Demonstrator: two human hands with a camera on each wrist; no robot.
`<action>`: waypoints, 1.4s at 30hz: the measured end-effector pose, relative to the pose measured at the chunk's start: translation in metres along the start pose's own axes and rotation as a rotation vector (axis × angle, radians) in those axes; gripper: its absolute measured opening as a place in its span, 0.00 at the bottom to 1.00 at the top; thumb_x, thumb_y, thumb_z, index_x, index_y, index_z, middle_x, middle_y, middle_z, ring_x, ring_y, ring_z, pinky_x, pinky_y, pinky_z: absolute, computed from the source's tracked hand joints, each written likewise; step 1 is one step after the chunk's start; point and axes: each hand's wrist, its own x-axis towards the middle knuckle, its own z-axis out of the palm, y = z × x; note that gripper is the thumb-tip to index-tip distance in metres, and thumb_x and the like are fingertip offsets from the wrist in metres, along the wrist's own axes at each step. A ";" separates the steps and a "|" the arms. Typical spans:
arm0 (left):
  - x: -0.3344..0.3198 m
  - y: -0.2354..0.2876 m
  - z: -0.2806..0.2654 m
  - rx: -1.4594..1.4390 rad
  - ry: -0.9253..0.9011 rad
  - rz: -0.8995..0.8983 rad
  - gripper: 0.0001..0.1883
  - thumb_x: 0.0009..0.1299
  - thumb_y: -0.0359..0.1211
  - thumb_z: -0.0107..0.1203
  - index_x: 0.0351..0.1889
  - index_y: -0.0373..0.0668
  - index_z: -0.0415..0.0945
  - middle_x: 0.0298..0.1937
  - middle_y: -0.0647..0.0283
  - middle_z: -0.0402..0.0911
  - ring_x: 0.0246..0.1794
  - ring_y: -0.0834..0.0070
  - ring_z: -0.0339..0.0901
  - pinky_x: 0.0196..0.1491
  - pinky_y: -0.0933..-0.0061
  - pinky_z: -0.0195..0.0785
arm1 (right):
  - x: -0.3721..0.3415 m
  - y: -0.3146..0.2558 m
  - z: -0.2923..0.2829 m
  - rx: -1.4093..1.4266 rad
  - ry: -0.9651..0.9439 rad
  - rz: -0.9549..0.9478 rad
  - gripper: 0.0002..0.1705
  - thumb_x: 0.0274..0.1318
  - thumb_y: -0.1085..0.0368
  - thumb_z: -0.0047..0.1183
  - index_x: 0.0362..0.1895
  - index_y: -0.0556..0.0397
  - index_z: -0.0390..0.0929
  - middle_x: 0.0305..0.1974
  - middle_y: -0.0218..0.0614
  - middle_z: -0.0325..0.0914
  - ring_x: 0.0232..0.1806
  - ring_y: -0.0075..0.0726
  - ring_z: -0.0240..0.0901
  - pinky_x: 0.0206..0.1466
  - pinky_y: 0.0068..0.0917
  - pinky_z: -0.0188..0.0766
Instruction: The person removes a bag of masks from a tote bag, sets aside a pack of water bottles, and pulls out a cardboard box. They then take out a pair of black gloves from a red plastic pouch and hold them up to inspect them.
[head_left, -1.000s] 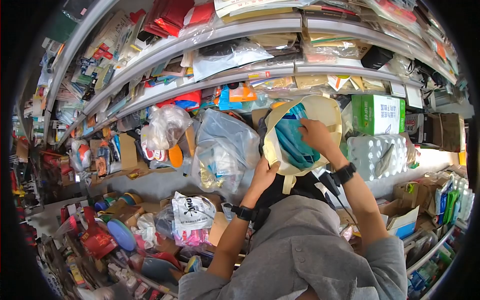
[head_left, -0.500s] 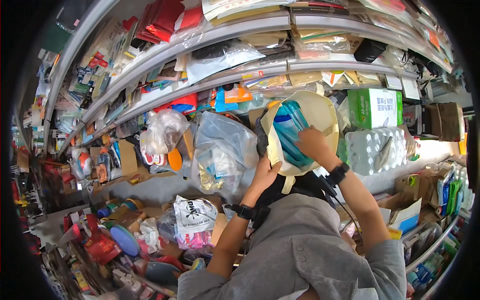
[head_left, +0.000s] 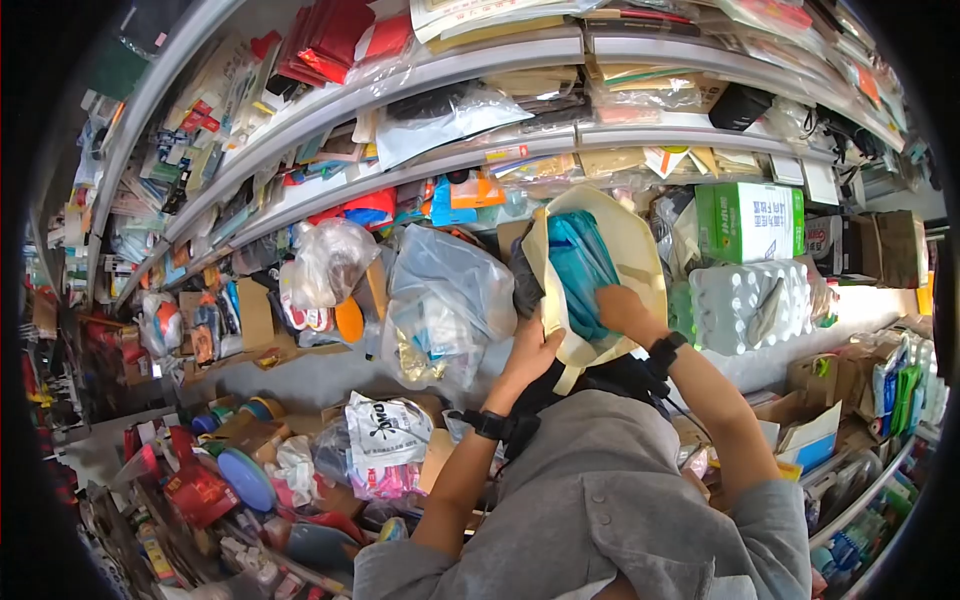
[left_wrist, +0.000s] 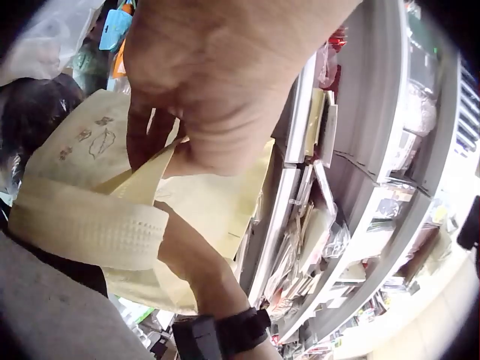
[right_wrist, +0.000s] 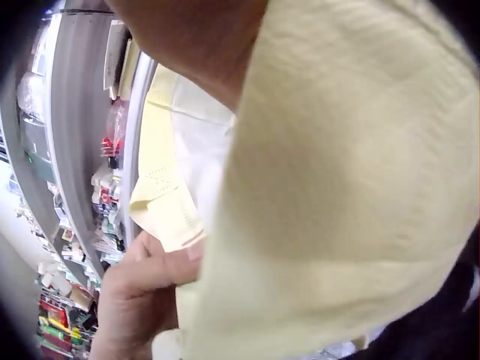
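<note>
The person wears a grey cloth shirt [head_left: 540,490] with short sleeves [head_left: 765,530] and small round buttons [head_left: 603,519] — plus a black box-shaped device [head_left: 490,425] strapped to each wrist.

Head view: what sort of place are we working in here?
Probably a small, crowded shop or its stockroom. Long metal-edged shelves are packed with paper goods and plastic-wrapped items, and a plastic-wrapped multipack, seemingly bottles, stands by a green-and-white carton.

The bag [head_left: 632,255] looks matt cloth, the teal packet [head_left: 580,250] glossy plastic.
</note>
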 end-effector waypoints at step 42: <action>-0.002 0.026 -0.036 -0.729 0.189 -0.332 0.15 0.70 0.30 0.55 0.54 0.39 0.73 0.47 0.65 0.80 0.44 0.79 0.78 0.44 0.75 0.72 | -0.042 0.005 -0.097 0.712 0.758 0.446 0.14 0.67 0.59 0.47 0.48 0.54 0.76 0.26 0.45 0.75 0.27 0.34 0.71 0.33 0.33 0.67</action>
